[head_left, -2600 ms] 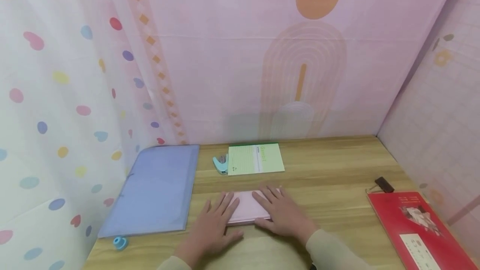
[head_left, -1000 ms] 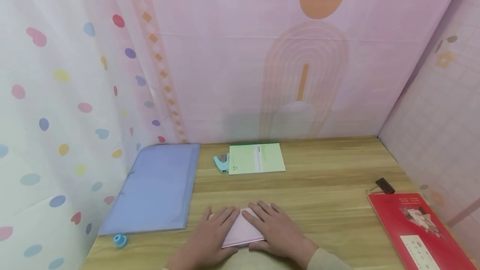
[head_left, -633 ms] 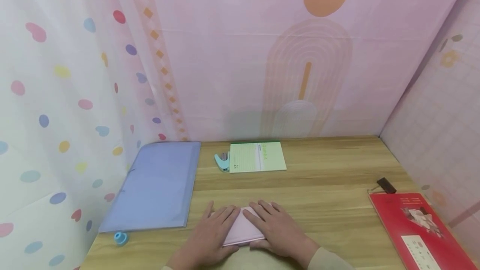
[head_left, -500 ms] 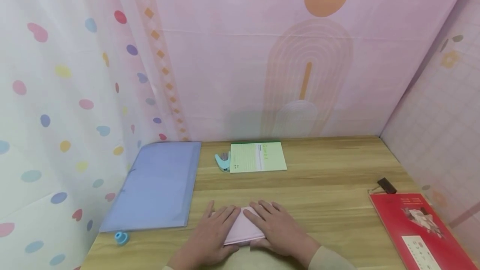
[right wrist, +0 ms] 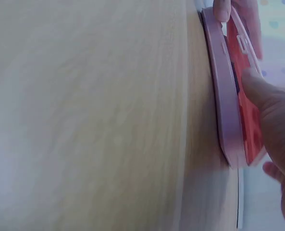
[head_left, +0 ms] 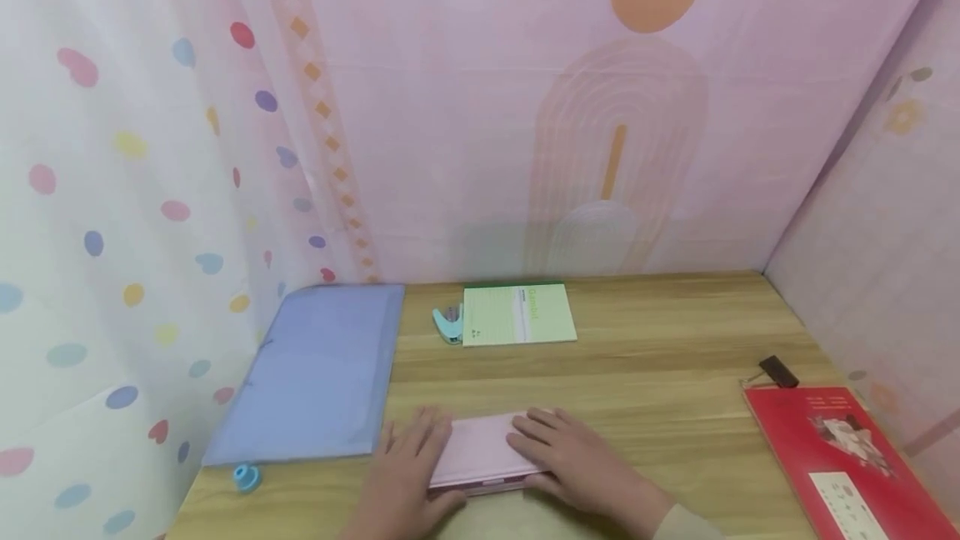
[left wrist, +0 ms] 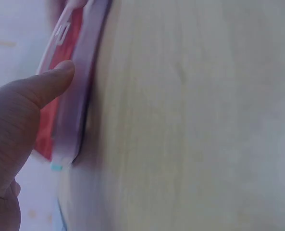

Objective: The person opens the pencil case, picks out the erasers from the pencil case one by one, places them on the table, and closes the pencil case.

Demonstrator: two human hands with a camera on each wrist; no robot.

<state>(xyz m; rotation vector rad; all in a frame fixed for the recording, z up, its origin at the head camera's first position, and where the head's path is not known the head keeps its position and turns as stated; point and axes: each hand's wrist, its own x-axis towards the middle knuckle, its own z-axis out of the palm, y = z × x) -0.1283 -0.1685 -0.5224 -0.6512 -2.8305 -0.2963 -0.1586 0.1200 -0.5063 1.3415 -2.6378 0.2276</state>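
Observation:
A flat pink hinged case [head_left: 480,450] lies on the table between both hands. Its lid stands slightly ajar along the front. In the right wrist view, red shows inside the gap above the mauve base [right wrist: 223,91], and a small rectangular latch [right wrist: 242,44] sits on the lid's edge. My left hand [head_left: 408,469] grips the left end, fingers over the top and thumb [left wrist: 60,77] at the front gap. At the right end my right hand [head_left: 573,463] grips likewise, its thumb [right wrist: 255,86] against the lid's front edge. What lies inside is mostly hidden.
A blue folder [head_left: 315,373] lies at left, with a small blue round piece [head_left: 246,477] at its near corner. Behind the case are a green notepad [head_left: 519,315] and a light-blue stapler [head_left: 448,325]. At right lie a red booklet [head_left: 840,448] and a black binder clip [head_left: 778,372].
Earlier the case was drawn toward the person. Since half a second ago the hands have spread apart toward its ends, and a gap has opened under the lid's front edge.

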